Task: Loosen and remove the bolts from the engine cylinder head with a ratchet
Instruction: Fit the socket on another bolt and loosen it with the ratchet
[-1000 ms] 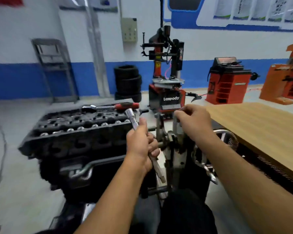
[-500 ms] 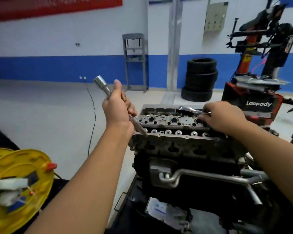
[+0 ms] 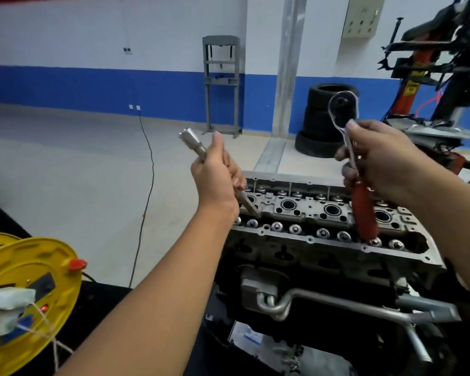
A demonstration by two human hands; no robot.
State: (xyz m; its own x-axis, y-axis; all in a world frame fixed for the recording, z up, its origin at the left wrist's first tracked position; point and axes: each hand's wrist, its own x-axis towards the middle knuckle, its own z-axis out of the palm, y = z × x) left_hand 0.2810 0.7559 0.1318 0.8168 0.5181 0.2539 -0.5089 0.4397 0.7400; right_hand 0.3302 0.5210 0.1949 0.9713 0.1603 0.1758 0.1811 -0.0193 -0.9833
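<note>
The engine cylinder head (image 3: 320, 213) lies in front of me, grey metal with dark round holes and rows of shiny bolts (image 3: 295, 228) along its near edge. My left hand (image 3: 216, 176) grips a long silver socket extension (image 3: 193, 143) above the head's left end, its wide end pointing up and left. My right hand (image 3: 383, 161) holds a ratchet (image 3: 343, 109) with a red handle (image 3: 364, 213) upright above the head; its round head points up and the handle hangs down over the bolts.
A yellow cable reel (image 3: 30, 294) stands at the lower left with a black cord (image 3: 147, 185) running across the floor. Stacked tyres (image 3: 320, 126), a grey press frame (image 3: 221, 82) and a red tyre changer (image 3: 432, 77) stand behind the engine. Pipes (image 3: 337, 302) run below the head.
My right hand has lifted the ratchet off the cylinder head and holds it upright. My left hand has brought the extension right, nearer the engine.
</note>
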